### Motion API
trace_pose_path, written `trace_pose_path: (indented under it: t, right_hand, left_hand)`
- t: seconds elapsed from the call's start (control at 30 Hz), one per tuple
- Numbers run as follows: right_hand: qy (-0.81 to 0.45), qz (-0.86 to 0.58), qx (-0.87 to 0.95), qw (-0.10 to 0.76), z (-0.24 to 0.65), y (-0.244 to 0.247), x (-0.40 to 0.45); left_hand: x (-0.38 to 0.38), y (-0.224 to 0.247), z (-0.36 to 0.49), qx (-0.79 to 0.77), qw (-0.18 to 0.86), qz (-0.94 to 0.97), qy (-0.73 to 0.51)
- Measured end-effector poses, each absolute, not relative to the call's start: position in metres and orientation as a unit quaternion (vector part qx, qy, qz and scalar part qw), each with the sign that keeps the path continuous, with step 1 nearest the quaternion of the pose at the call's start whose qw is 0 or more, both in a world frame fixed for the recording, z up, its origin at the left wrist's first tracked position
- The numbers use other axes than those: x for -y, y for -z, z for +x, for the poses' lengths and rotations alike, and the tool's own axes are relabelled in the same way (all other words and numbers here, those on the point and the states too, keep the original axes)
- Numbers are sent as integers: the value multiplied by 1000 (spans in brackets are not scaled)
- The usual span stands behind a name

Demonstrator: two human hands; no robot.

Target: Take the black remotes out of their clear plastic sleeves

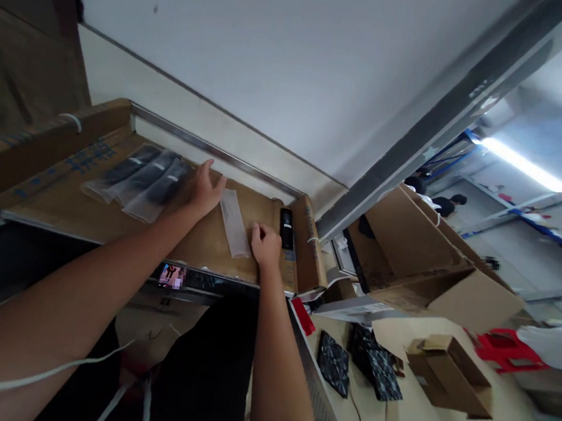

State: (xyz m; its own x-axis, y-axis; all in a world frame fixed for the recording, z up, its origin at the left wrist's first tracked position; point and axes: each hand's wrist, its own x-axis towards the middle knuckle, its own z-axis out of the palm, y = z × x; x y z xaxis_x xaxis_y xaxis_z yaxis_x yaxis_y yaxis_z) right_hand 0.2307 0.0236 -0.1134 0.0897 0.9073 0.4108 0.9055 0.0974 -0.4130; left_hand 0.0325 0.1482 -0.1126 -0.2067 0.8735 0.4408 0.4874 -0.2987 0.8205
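Note:
My left hand (206, 192) is over the cardboard-lined tray (197, 245), thumb and index finger spread apart, close to the upper end of a flat translucent sleeve bag (235, 224). Beside the bag's lower right edge, my right hand (267, 244) has its fingers curled in; nothing shows in them. To the right of that hand lies a black elongated object (286, 228) with a small pale label, its kind unclear. On the left side of the tray, three dark items in translucent sleeves, one being a bagged dark item (163, 185), lie side by side.
Cardboard walls (310, 247) edge the tray, tied with white cords. A lit phone screen (172, 277) is at its front edge. On the right stand a large carton (408, 244), an open small box (454, 376), black patterned packs (375, 364) and a red stool (510, 350).

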Motion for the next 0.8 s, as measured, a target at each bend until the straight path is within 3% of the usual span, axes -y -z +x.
trace_pose_path:
  t: [0.1, 0.2, 0.33, 0.57, 0.7, 0.8]
  right_hand:
    - [-7, -660, 687, 304, 231, 113, -24]
    - [-10, -654, 693, 303, 230, 113, -23]
    - [-17, -649, 701, 297, 224, 114, -17]
    - [21, -661, 705, 258, 209, 113, -4]
    - [-19, -659, 686, 310, 213, 115, -8]
    - [-86, -668, 645, 362, 221, 116, -13]
  left_hand:
    - [-138, 117, 30, -511, 137, 700, -480]
    - [-125, 126, 30, -430, 136, 840, -300]
    - [-121, 131, 35, -454, 107, 864, -188]
    - [-149, 124, 30, -500, 136, 830, -208]
    - [-148, 113, 28, -505, 151, 794, -303]
    - [-99, 94, 16, -468, 162, 775, -392]
